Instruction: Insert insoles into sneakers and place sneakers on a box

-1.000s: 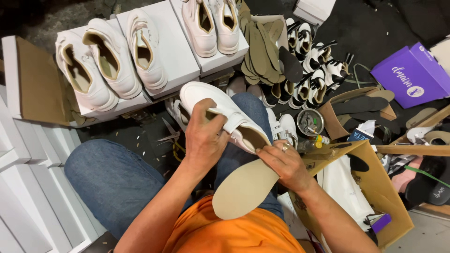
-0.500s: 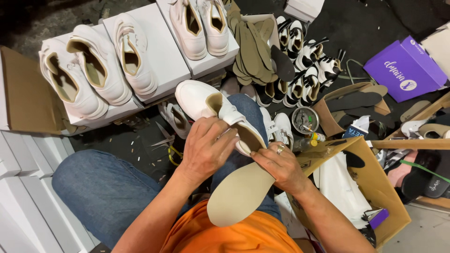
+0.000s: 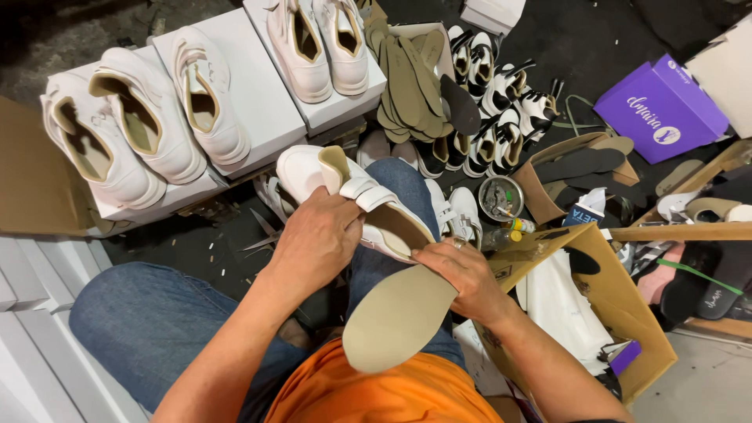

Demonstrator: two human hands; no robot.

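A white sneaker (image 3: 345,192) with strap closures rests on my right knee, toe pointing away. My left hand (image 3: 313,243) grips its side and straps. My right hand (image 3: 462,278) holds a beige insole (image 3: 395,317) by its front end, with the tip at the sneaker's heel opening; the heel end of the insole hangs toward my orange shirt. A ring shows on a finger of my right hand.
White shoeboxes (image 3: 258,94) carry several finished white sneakers (image 3: 133,125) at the far left. A stack of olive insoles (image 3: 407,78) and black-and-white shoes (image 3: 501,102) lie ahead. A purple box (image 3: 662,110), a small tin (image 3: 500,197) and a cardboard box (image 3: 619,313) sit right.
The insole's tip has moved up to the sneaker's heel opening. My left hand has shifted its grip slightly on the shoe. The view has tilted a little.
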